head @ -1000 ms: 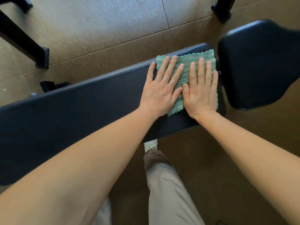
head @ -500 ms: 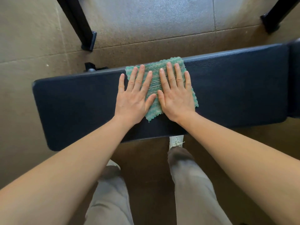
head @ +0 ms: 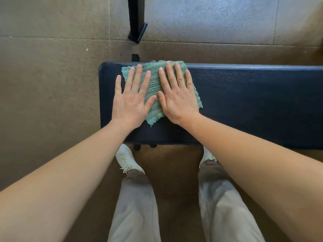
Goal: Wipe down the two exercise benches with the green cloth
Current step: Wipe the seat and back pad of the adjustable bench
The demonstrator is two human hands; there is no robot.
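Dark navy padded vinyl counter [head: 253, 102]: long axis left to right across the view, rounded left end in frame, right end out of frame. Grained top, judged firm, heavy and not to be lifted. Green knitted cloth [head: 154, 81] with zigzag edges: spread flat on the counter top near its left end, far edge at the counter's far edge, one corner pointing toward the near edge, sides slightly skewed to the counter's axis. Judged light, soft and limp, prone to bunching and sliding on the vinyl; hold by pressing down with flat palms, not by pinching an edge. Left grip [head: 130, 102]: fully open, fingers straight and spread, pressed partly on the cloth, little finger on bare vinyl. Right grip [head: 176, 98]: fully open, flat on the cloth, thumb just beside the left thumb. Nothing clasped in either grip.
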